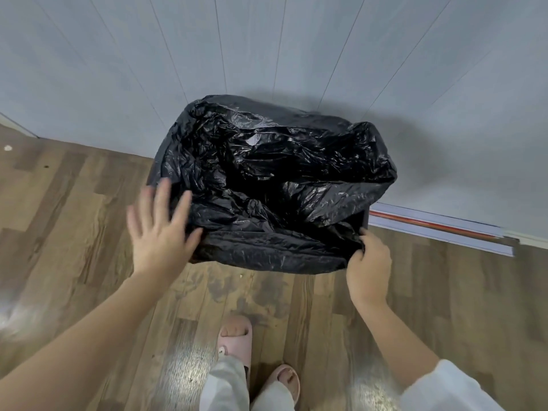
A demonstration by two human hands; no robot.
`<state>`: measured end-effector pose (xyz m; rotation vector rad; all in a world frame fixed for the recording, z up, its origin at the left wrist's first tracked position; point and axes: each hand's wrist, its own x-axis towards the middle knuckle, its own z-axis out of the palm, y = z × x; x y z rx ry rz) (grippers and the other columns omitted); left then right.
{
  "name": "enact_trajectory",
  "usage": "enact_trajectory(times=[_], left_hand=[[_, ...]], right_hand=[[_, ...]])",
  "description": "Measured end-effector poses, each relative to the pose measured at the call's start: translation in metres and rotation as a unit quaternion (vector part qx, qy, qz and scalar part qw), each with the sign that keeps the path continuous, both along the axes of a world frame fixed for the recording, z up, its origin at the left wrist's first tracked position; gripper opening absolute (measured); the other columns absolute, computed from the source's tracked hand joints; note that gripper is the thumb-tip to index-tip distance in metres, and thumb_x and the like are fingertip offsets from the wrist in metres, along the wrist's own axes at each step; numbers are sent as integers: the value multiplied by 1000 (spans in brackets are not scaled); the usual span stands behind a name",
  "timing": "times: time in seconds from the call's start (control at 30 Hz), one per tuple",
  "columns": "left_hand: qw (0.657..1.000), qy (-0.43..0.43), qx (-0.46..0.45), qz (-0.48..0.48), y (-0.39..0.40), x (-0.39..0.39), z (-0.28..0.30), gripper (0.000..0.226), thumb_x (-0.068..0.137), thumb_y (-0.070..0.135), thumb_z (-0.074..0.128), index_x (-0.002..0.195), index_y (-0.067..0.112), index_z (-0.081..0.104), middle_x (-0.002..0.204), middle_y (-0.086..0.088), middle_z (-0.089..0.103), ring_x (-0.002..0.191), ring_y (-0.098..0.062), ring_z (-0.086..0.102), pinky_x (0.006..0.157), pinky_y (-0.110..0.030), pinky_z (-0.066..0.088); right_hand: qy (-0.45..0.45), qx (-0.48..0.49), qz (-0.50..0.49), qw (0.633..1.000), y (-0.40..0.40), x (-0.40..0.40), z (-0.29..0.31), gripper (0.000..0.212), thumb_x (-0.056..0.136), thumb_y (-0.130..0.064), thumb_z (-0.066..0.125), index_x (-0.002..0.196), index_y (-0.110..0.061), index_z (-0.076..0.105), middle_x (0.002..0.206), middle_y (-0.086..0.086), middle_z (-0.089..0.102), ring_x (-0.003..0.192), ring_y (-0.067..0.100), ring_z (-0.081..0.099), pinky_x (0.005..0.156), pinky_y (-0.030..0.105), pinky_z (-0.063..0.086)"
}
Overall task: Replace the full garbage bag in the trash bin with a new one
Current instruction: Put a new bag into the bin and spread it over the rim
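Note:
A black garbage bag [275,179] lines the trash bin, its crinkled plastic folded over the rim and hanging down the near side. Almost all of the bin is hidden under the bag; only a dark sliver of the trash bin [366,218] shows at the right corner. My left hand [161,229] is spread flat with fingers apart against the bag's near left corner, slightly blurred. My right hand [367,262] pinches the bag's edge at the near right corner.
The bin stands against a pale grey panelled wall [267,48] on a wooden plank floor [74,203]. A white strip with a red line [439,229] lies along the wall's base at right. My feet in pink slippers [237,339] stand just behind the bin.

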<state>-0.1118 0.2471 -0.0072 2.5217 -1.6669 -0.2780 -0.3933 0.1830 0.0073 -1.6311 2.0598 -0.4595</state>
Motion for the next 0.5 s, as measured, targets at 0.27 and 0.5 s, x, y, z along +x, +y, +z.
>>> enact_trajectory(times=[0.27, 0.5], left_hand=[[953, 61, 95, -280, -8, -67, 3, 74, 81, 34, 65, 144, 23, 30, 151, 4, 37, 134, -16, 40, 107, -36, 35], [951, -64, -49, -298, 8, -60, -3, 54, 52, -5, 69, 102, 15, 73, 115, -9, 71, 98, -28, 67, 78, -42, 55]], right_hand=[[-580, 336, -192, 716, -11, -1, 23, 45, 89, -54, 42, 107, -20, 67, 105, 4, 75, 97, 22, 71, 81, 37, 58], [-658, 170, -331, 655, -12, -42, 32, 40, 87, -52, 47, 96, -18, 66, 111, 8, 63, 88, 14, 64, 87, 28, 53]])
